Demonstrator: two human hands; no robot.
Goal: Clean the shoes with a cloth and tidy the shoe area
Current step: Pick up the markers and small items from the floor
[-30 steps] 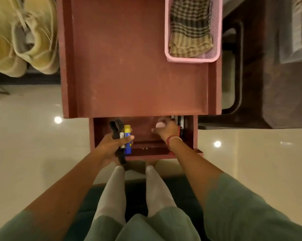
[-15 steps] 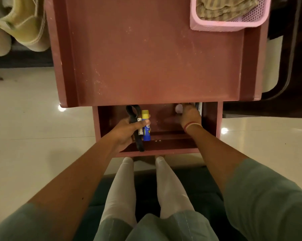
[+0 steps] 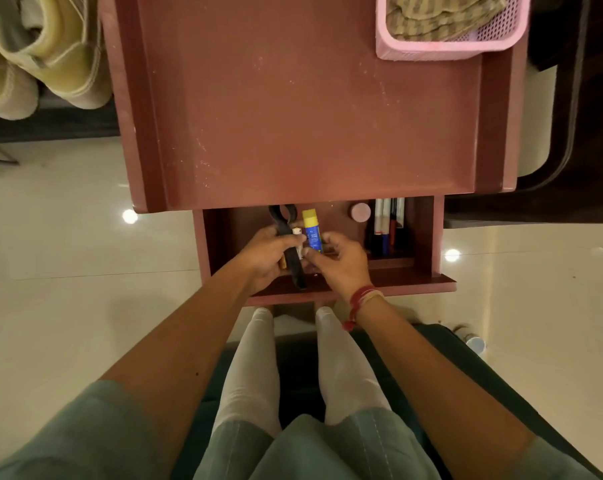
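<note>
Right hand [image 3: 341,263]: quits cap [image 3: 360,212], curls at glue stick [image 3: 311,230], hold unclear, beside left hand [image 3: 265,254] gripping strap [image 3: 282,220]; shoes [image 3: 50,53] unwiped yet.

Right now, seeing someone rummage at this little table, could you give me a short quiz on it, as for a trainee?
1. True or false: the drawer stands open.
2. The striped cloth lies in: A the pink basket, B the drawer, C a bucket.
3. Which hand grips the black strap?
Key: 1 true; 2 A; 3 the left hand.
</note>
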